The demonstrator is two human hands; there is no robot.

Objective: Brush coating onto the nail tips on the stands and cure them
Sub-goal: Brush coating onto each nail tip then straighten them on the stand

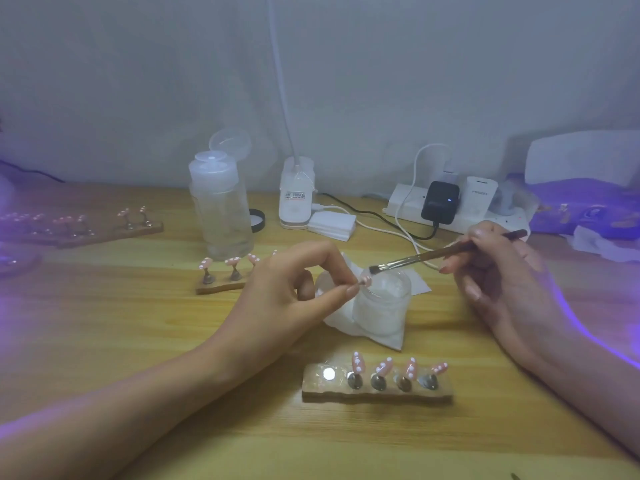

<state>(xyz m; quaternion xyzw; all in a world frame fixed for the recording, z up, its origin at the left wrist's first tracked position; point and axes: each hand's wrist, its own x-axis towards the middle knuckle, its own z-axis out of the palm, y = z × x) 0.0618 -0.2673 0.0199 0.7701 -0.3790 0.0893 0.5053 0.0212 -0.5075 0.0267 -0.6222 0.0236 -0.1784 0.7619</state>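
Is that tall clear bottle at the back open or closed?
Open. The bottle has its flip lid swung up behind the top.

1. Dim and hazy overall, low in contrast, washed in soft grey across the wall [346, 81].
2. Lit in violet from the far right, strongest beneath the white box [585, 157], and again faintly at the left edge.
3. Rimmed with a bright violet streak along the right forearm [588, 341]; tinted purple on the left forearm [86, 420].
4. Glaring white on one metal disc of the near stand [329, 374].
5. Shadowed only softly on the table [138, 323].
6. Soft throughout, blurrier and bowed toward the edges.
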